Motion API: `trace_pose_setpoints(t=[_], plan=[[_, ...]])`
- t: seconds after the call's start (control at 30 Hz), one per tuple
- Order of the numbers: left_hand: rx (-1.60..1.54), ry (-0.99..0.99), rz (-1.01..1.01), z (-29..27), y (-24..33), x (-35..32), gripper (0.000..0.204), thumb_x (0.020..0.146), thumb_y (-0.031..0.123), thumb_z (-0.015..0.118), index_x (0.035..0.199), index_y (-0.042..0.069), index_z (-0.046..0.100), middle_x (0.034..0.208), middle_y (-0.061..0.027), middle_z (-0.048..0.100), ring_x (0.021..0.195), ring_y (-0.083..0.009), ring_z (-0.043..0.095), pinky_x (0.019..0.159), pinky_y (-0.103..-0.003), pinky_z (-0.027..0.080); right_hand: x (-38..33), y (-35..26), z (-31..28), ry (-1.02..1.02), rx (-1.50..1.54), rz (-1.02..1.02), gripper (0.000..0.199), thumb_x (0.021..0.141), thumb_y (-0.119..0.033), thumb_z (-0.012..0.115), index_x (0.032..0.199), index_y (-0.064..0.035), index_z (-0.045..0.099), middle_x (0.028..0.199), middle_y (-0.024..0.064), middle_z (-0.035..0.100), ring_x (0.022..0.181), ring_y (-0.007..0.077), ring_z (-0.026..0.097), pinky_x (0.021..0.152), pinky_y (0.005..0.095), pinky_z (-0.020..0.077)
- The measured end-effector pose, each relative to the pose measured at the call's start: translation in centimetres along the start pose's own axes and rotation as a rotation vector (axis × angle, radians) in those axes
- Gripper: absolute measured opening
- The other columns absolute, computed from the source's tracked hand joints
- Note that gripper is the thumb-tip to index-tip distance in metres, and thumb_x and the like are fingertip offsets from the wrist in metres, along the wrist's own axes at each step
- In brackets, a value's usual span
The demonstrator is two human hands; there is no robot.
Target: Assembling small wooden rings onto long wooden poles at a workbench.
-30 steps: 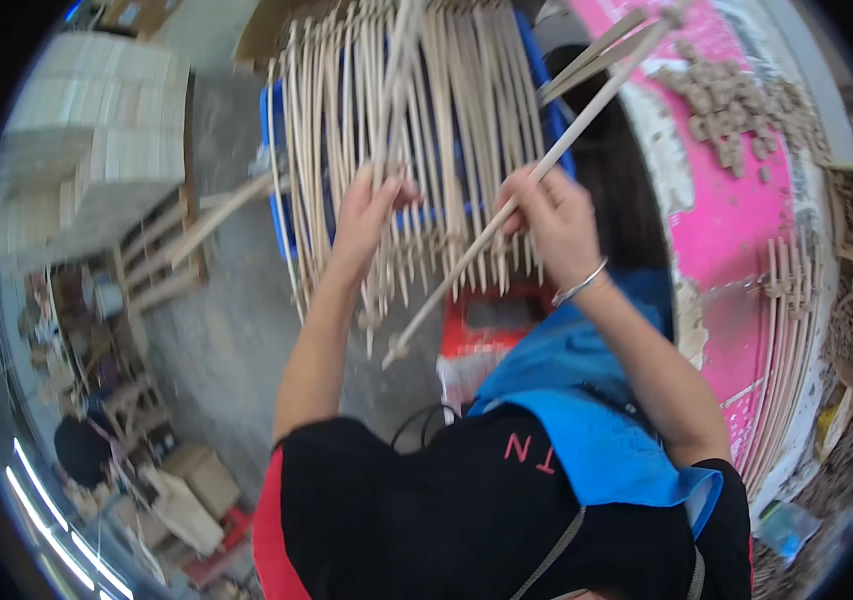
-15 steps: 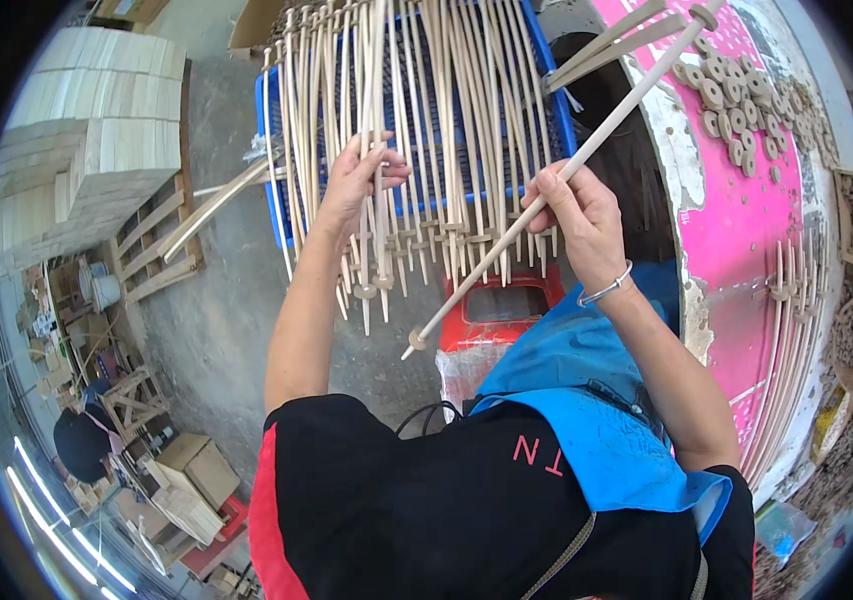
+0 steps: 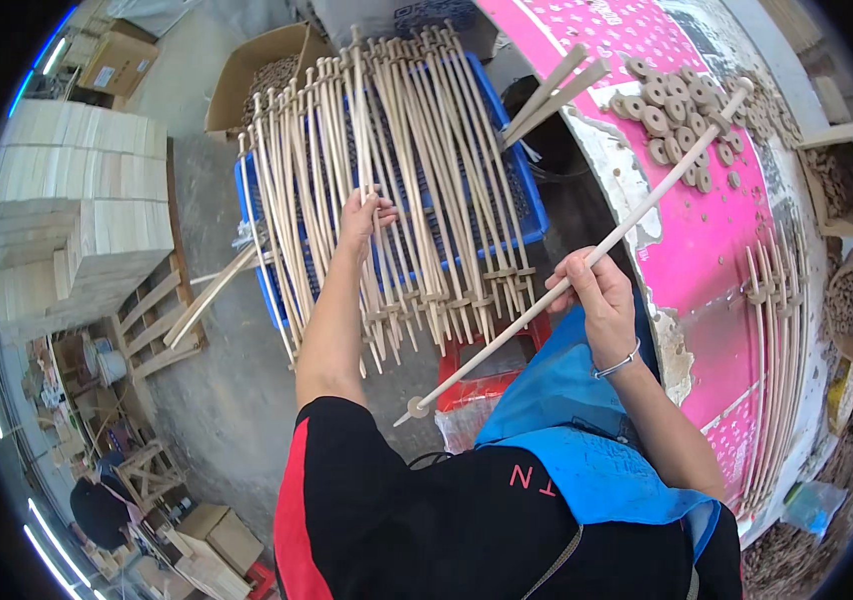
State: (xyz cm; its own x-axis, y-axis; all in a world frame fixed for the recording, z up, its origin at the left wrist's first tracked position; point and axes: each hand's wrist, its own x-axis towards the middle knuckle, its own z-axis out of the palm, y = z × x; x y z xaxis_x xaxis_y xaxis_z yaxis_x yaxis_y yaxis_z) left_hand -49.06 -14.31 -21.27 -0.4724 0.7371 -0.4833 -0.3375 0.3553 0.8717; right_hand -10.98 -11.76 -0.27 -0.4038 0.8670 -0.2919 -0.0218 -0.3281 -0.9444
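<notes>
My right hand (image 3: 597,300) grips a long pale wooden rod (image 3: 637,215) near its middle. The rod slants from lower left to upper right, with a small wooden ring near each end, its upper end over the pink-topped table. My left hand (image 3: 369,213) is above a blue plastic crate (image 3: 537,222), its fingers curled round another wooden rod (image 3: 359,110) that lies along the others. Many similar ringed rods (image 3: 427,180) rest side by side across the crate, their pointed ends sticking out toward me.
Loose wooden rings (image 3: 675,115) are heaped on the pink tabletop (image 3: 692,255) at right, with more ringed rods (image 3: 782,330) beyond. A red stool (image 3: 482,385) stands below the crate. Stacked pale wood blocks (image 3: 97,180) sit at left. A cardboard box (image 3: 262,70) stands behind.
My left hand has lowered its rod onto the row across the crate. The rod in my right hand has swung rightward at its upper end, over the rings. The view has shifted.
</notes>
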Motion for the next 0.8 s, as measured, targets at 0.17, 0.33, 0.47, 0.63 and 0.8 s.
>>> trace_pose_setpoints(t=[0.17, 0.33, 0.47, 0.63, 0.8], plan=[[0.538, 0.084, 0.097, -5.2, -1.4, 3.0, 0.029, 0.093, 0.016, 0.064, 0.118, 0.003, 0.059, 0.085, -0.0042, 0.067, 0.073, -0.0150, 0.068, 0.062, -0.030, 0.055, 0.8, -1.5, 0.0, -0.049, 0.000, -0.033, 0.025, 0.104, -0.026, 0.052, 0.099, -0.0034, 0.059, 0.085, 0.0066, 0.065, 0.068, 0.0103, 0.062, 0.062, 0.0219, 0.0508], [0.798, 0.092, 0.529, 0.3, 3.8, -5.3, 0.041, 0.094, 0.020, 0.064, 0.130, -0.001, 0.060, 0.116, -0.0147, 0.066, 0.105, -0.0221, 0.063, 0.093, -0.033, 0.049, 1.3, -2.0, -2.8, 0.048, 0.201, -0.029, 0.024, 0.102, -0.025, 0.057, 0.099, -0.0018, 0.061, 0.083, 0.0067, 0.065, 0.068, 0.0113, 0.064, 0.058, 0.0224, 0.0534], [0.429, -0.540, 0.091, 9.6, 12.4, -18.9, 0.032, 0.102, 0.023, 0.054, 0.122, 0.001, 0.064, 0.096, -0.0044, 0.066, 0.093, -0.0145, 0.063, 0.085, -0.028, 0.050, -0.2, -2.0, -5.1, 0.089, 0.272, -0.053, 0.027, 0.103, -0.027, 0.055, 0.100, -0.0016, 0.062, 0.085, 0.0087, 0.067, 0.069, 0.0140, 0.067, 0.061, 0.0238, 0.0557], [0.753, -0.848, 0.022, 16.5, 14.4, -26.1, 0.051, 0.094, 0.008, 0.061, 0.143, 0.003, 0.047, 0.104, -0.0080, 0.063, 0.090, -0.0169, 0.060, 0.083, -0.031, 0.050, -2.8, -3.3, -7.2, 0.254, 0.468, -0.181, 0.029, 0.102, -0.031, 0.057, 0.099, -0.0028, 0.062, 0.085, 0.0058, 0.067, 0.066, 0.0097, 0.065, 0.059, 0.0226, 0.0551], [1.004, -0.773, 0.856, 21.3, 13.8, -26.5, 0.036, 0.091, -0.003, 0.053, 0.125, 0.001, 0.062, 0.099, -0.0135, 0.065, 0.087, -0.0233, 0.060, 0.080, -0.033, 0.048, -9.5, -3.7, -14.2, 0.286, 0.514, -0.294, 0.031, 0.105, -0.028, 0.051, 0.111, 0.0004, 0.062, 0.098, 0.0089, 0.069, 0.081, 0.0141, 0.069, 0.073, 0.0267, 0.0584]])
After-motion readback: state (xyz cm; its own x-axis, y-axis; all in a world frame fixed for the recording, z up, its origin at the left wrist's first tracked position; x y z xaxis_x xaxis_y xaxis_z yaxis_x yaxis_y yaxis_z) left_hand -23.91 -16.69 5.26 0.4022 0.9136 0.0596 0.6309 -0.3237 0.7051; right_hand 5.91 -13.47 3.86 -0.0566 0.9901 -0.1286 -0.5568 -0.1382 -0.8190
